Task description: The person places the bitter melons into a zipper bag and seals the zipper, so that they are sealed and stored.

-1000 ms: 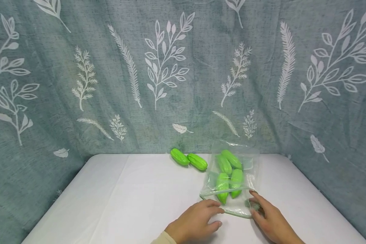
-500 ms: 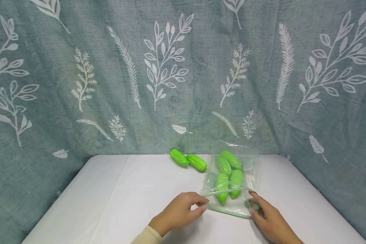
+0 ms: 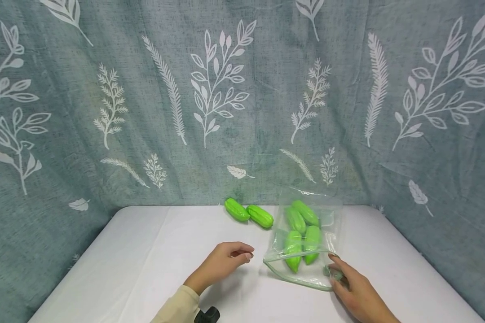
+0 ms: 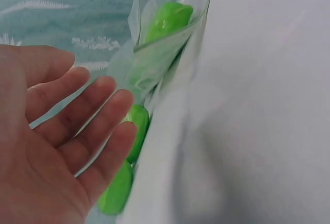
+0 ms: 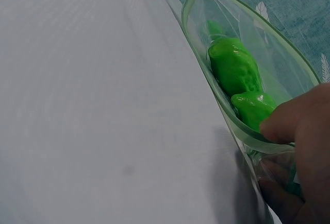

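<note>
A clear zip bag with a pale green rim lies on the right half of the table, its mouth gaping toward me. Inside are several short green cucumbers, and two of them show through the opening in the right wrist view. My right hand grips the bag's right corner, thumb and fingers on the rim. My left hand is to the left of the bag, apart from it, fingers loosely bent with nothing in them. Two loose cucumbers, a left one and a right one, lie end to end beyond it.
A white cloth covers the table, whose far edge runs just behind the loose cucumbers. Grey-green curtains with white leaf prints surround it at the back and sides. A black wrist device shows at the left sleeve.
My left hand has moved from the bag's near rim leftward and farther forward, away from the bag. The right hand keeps its grip on the corner, and the cucumbers stay put.
</note>
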{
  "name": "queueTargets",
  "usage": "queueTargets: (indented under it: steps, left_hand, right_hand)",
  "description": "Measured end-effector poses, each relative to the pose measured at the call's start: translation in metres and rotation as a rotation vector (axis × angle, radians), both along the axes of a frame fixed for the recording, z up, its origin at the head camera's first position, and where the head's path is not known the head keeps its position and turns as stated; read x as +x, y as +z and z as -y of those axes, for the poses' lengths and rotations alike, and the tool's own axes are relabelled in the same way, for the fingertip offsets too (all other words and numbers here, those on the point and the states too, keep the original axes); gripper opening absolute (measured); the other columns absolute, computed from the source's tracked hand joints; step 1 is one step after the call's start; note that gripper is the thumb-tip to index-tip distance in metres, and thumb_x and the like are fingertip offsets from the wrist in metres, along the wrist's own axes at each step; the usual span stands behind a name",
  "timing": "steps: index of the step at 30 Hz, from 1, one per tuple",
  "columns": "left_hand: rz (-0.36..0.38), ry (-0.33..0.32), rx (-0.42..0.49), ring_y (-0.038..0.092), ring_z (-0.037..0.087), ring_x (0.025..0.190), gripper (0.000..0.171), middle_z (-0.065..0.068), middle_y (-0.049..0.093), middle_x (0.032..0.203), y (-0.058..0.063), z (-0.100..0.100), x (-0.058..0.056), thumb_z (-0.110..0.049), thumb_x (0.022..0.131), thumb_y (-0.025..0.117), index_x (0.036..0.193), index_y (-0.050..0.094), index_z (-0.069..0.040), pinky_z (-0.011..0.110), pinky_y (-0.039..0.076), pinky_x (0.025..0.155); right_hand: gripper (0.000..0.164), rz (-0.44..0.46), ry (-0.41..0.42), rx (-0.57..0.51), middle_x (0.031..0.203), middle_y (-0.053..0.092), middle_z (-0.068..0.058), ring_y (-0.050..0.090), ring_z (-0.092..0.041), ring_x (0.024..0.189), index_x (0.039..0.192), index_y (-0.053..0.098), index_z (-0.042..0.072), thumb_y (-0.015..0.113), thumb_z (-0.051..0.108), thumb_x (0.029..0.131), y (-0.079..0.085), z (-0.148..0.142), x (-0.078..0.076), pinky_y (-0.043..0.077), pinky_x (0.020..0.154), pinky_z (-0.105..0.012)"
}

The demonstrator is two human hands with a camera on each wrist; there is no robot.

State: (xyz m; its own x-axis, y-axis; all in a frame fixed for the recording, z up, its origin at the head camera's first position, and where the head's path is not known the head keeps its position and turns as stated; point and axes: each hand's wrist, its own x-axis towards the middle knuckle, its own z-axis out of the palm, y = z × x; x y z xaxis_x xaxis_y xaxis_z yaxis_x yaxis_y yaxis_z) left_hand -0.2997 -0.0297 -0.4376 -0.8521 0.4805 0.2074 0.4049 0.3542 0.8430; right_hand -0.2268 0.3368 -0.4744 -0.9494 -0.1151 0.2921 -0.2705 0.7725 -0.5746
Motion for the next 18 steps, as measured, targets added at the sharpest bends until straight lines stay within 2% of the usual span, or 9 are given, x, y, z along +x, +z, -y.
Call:
queueTargets:
  steps: [3, 7, 12, 18]
  left_hand:
    - [0.042, 0.007, 0.031, 0.068, 0.01, 0.095, 0.022, -0.007, 0.072, 0.106, -0.005, 0.004, -0.004, -0.029, 0.099, 0.063, 0.116, 0.073, -0.019, 0.031, 0.053, 0.083]
    - [0.058, 0.015, 0.028, 0.068, 0.01, 0.093, 0.026, -0.003, 0.072, 0.104, -0.01, 0.005, -0.008, -0.028, 0.098, 0.063, 0.117, 0.073, -0.012, 0.032, 0.053, 0.083]
    - [0.044, 0.034, 0.004, 0.067, 0.011, 0.093, 0.028, -0.003, 0.072, 0.103, -0.012, 0.004, -0.011, -0.027, 0.098, 0.064, 0.117, 0.072, -0.008, 0.034, 0.052, 0.084]
    - [0.002, 0.112, -0.061, 0.065, 0.012, 0.097, 0.025, -0.006, 0.071, 0.105, -0.011, 0.002, -0.017, -0.025, 0.099, 0.064, 0.115, 0.073, -0.009, 0.036, 0.052, 0.084]
  right_hand:
    - [0.058, 0.003, 0.0, 0.001, 0.129, 0.064, -0.005, 0.057, -0.028, 0.12, 0.151, 0.043, 0.008, 0.065, 0.021, 0.098, -0.001, 0.001, -0.001, 0.052, 0.089, -0.036]
    - [0.059, 0.009, 0.002, 0.016, 0.129, 0.064, -0.006, 0.055, -0.029, 0.124, 0.152, 0.042, 0.009, 0.064, 0.021, 0.099, -0.002, 0.001, -0.001, 0.051, 0.094, -0.043]
    - [0.059, 0.007, 0.001, 0.017, 0.129, 0.064, -0.006, 0.056, -0.03, 0.124, 0.152, 0.042, 0.009, 0.065, 0.02, 0.098, -0.002, 0.001, -0.001, 0.051, 0.094, -0.044]
    - [0.058, -0.027, 0.001, 0.029, 0.128, 0.065, -0.006, 0.057, -0.03, 0.123, 0.151, 0.043, 0.009, 0.065, 0.018, 0.098, -0.001, 0.0, 0.0, 0.052, 0.092, -0.043]
